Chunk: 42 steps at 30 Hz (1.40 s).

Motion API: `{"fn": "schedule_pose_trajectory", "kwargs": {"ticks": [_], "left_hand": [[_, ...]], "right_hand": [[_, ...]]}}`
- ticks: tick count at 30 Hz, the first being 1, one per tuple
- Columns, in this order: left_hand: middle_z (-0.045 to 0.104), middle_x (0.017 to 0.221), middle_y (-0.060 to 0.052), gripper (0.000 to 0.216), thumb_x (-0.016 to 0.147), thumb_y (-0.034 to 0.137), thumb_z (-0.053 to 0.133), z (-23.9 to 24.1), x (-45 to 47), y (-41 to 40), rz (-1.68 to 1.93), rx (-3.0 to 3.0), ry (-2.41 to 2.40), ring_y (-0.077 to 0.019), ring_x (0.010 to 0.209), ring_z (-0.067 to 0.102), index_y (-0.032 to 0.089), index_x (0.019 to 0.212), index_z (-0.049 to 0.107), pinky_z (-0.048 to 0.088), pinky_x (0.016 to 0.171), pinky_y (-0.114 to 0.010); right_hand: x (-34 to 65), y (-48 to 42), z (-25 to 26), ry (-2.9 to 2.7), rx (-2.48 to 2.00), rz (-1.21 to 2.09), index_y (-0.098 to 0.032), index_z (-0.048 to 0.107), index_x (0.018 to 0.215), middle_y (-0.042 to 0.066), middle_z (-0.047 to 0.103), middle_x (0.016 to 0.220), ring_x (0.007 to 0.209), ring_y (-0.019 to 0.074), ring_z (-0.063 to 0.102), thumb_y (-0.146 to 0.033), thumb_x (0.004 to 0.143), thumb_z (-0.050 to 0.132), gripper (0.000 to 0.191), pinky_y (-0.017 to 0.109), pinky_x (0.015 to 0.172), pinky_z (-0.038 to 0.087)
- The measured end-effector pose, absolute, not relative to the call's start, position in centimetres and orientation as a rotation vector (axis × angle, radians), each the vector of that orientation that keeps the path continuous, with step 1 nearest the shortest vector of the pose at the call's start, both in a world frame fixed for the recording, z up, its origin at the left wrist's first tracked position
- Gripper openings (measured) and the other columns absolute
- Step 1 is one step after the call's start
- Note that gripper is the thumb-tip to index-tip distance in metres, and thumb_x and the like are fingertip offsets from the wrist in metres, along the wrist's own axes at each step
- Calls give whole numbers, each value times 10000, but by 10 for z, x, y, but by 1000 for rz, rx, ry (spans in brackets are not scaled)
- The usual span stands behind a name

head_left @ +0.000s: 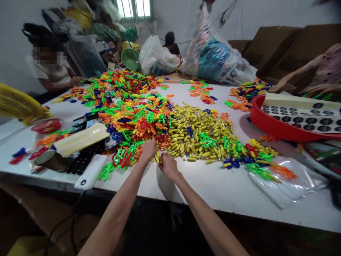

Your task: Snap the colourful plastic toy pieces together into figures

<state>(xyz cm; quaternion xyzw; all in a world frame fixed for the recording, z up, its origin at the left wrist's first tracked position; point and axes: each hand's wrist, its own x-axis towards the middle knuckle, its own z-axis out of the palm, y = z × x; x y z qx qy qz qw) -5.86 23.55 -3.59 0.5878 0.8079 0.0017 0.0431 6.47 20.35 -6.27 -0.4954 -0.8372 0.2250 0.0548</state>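
My left hand [148, 148] is at the near edge of a heap of green, red, orange and blue plastic pieces [141, 115]. Its fingers look bent together; whatever is in them is hidden. Just to its right, my right hand [168, 165] rests low over the white table [197, 181] with curled, closed fingers. Small yellow pieces lie by its fingertips, but I cannot make out what it grips. Beside both hands spreads a pile of small yellow tube-like pieces [197, 131], with some green and blue ones on top.
At left are a white power bank-like block [91, 171], a tin can [51, 160] and a yellow fan [20, 103]. At right lie a red basin [282, 124] with dotted sheets and a clear plastic bag [287, 188]. Other people sit around the table; large sacks [213, 53] stand behind.
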Motion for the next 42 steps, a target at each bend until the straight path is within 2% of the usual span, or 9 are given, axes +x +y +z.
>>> {"fn": "schedule_pose_trajectory", "kwargs": {"ticks": [5, 12, 16, 19, 24, 29, 32, 36, 42], "left_hand": [[627, 992, -152, 541, 733, 100, 483, -37, -53, 220, -33, 1862, 2425, -271, 912, 613, 155, 1266, 409, 445, 721, -330], [578, 1048, -199, 303, 811, 104, 357, -42, -40, 210, 64, 1838, 2471, -289, 924, 604, 93, 1030, 567, 453, 725, -369], [616, 962, -121, 196, 822, 255, 459, -39, -40, 196, 796, 1559, 2442, -236, 888, 602, 157, 967, 546, 457, 731, -336], [617, 774, -44, 249, 731, 340, 593, -44, -25, 173, 1325, 1054, 1916, -164, 663, 598, 163, 892, 524, 480, 597, -286], [574, 638, 34, 391, 555, 281, 738, -59, 18, 146, 1419, 517, 1366, -100, 464, 543, 152, 835, 498, 454, 433, -228], [587, 656, 32, 362, 535, 231, 743, -60, 49, 162, 1467, 420, 1173, -95, 522, 569, 157, 796, 502, 493, 489, -227], [598, 664, 34, 388, 514, 200, 752, -59, 53, 169, 1508, 386, 1117, -112, 563, 591, 167, 800, 491, 518, 546, -261], [616, 661, 33, 398, 496, 147, 750, -61, 49, 159, 1488, 310, 1112, -126, 556, 606, 171, 787, 481, 516, 556, -272], [636, 677, 18, 373, 493, 99, 743, -62, 52, 145, 1500, 187, 1086, -134, 644, 634, 161, 772, 502, 524, 607, -256]], "right_hand": [[104, 206, -70, -2563, -1534, 689, -192, 541, 1025, 79, 587, 1087, 983, 212, 551, -146, 786, 459, 257, 279, 726, 365], [153, 196, -76, -2310, -1537, 687, -200, 566, 983, 57, 614, 945, 863, 190, 555, -161, 724, 509, 268, 250, 668, 360], [170, 198, -82, -1932, -1550, 922, -183, 563, 777, 20, 597, 723, 679, 164, 543, -205, 680, 529, 105, 240, 594, 366], [176, 198, -87, -1731, -1557, 1191, -187, 500, 670, -17, 539, 583, 547, 138, 504, -262, 691, 518, 79, 228, 522, 349], [178, 194, -79, -2130, -1819, 825, -186, 541, 733, 54, 620, 725, 723, 203, 579, -289, 766, 467, 131, 268, 603, 361], [185, 199, -66, -2340, -1849, 624, -183, 579, 806, 113, 648, 833, 825, 264, 604, -311, 785, 474, 166, 329, 661, 384], [197, 199, -65, -1949, -1774, 853, -182, 541, 704, 64, 621, 722, 711, 216, 599, -276, 724, 543, 97, 300, 608, 398], [205, 183, -69, -1123, -1330, 1519, -190, 491, 648, -41, 521, 523, 457, 114, 502, -369, 657, 653, 241, 244, 472, 388], [185, 160, -70, -525, -1077, 1780, -173, 565, 650, -14, 635, 604, 595, 143, 620, -255, 432, 825, 349, 247, 553, 478]]}}
